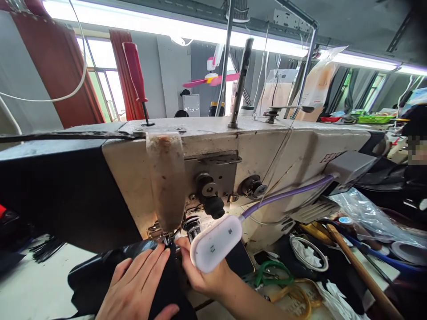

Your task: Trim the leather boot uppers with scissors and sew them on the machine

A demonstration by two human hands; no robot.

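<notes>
My left hand [133, 284] lies flat on a black, leather-like sheet [88, 275], fingers stretched forward and the thumb apart. Its fingertips stop just short of the sewing machine's presser foot [169, 239]. On the other side of the foot is my right hand [208, 278], a fingertip close to the needle area. A white lamp head [216, 244] covers most of its fingers, so I cannot tell whether they grip the sheet. Above both hands stands the white sewing machine [210, 142], with tension knobs [209, 190] and a cloudy plastic guard [166, 178].
A purple lamp neck [290, 191] runs along the machine. A red-handled screwdriver [135, 73] stands upright on top. To the right lie a wooden stick [360, 266], green tape [271, 273], a yellow band [296, 295] and clear plastic [370, 218]. Part of another person [416, 133] shows at far right.
</notes>
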